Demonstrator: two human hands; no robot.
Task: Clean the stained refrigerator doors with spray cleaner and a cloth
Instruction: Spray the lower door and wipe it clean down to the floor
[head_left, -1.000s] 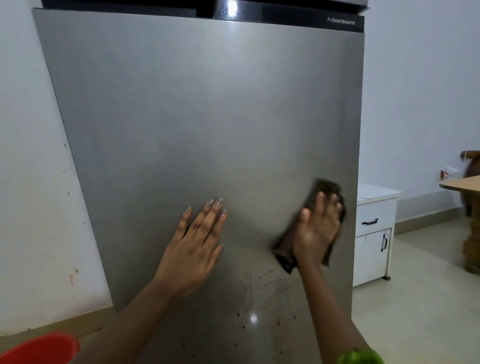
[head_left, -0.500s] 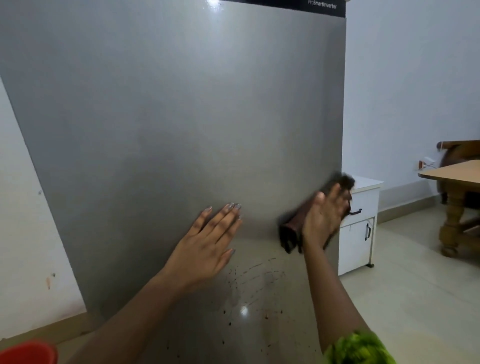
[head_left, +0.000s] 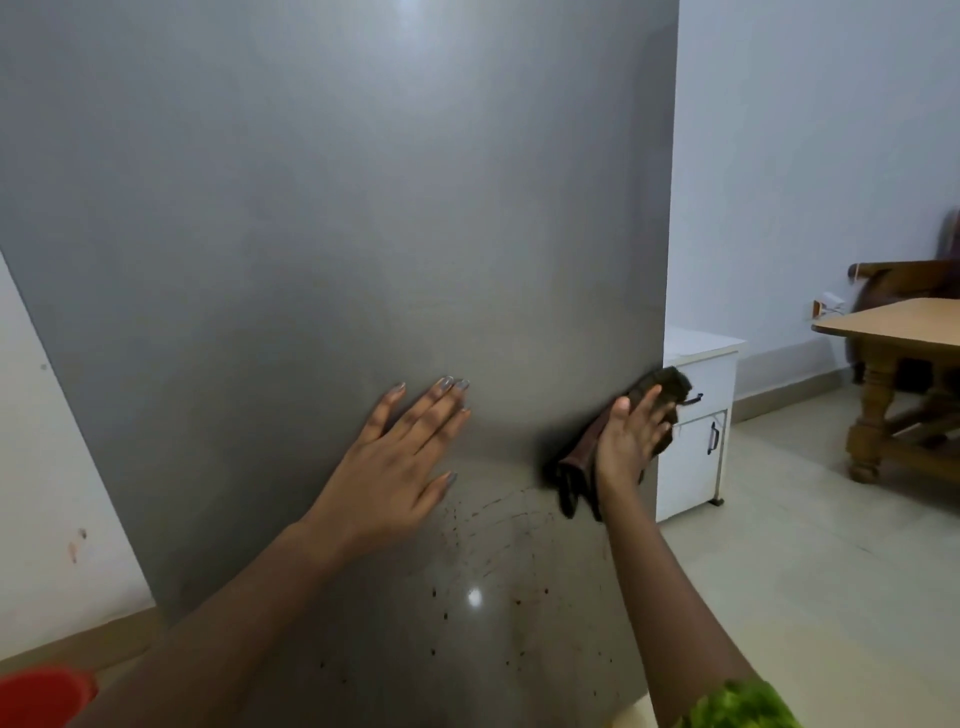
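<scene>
- Right hand (head_left: 626, 447) lies flat, fingers (head_left: 647, 410) straight and close together. It presses a dark brown cloth (head_left: 571, 467) against the door without curling round it.
- The cloth is bunched under the palm. One end sticks out past the fingertips, up and to the right. The other hangs in folds below the heel of the hand.
- The cloth sits at the right edge of the grey refrigerator door (head_left: 337, 234), and its upper end reaches just over that edge.
- Just below and left of the cloth are brown stains (head_left: 498, 540): thin curved streaks, with scattered specks lower down around a bright reflected spot of light.
- Left hand (head_left: 395, 467) is to the left of the cloth hand at about the same height, well apart from it. It is spread flat on the door, fingers straight and slightly fanned, holding nothing.
- Above both hands the door face is a plain brushed grey with no visible marks.
- A green patterned sleeve (head_left: 737, 706) shows on the right arm, down at the frame's lower edge.
- Right of the cloth, beyond the door edge, stands a low white cabinet (head_left: 701, 364) with a dark drawer pull and a door handle. It is close beside the fridge.
- Farther right is a wooden table (head_left: 898, 322), with a dark wooden chair (head_left: 904, 275) behind it and a wall socket (head_left: 826, 306) to their left.
- Far left of the hands is a white wall (head_left: 72, 467) with small reddish marks.
- In the bottom-left corner, the blurred rim of a red container (head_left: 41, 696).
</scene>
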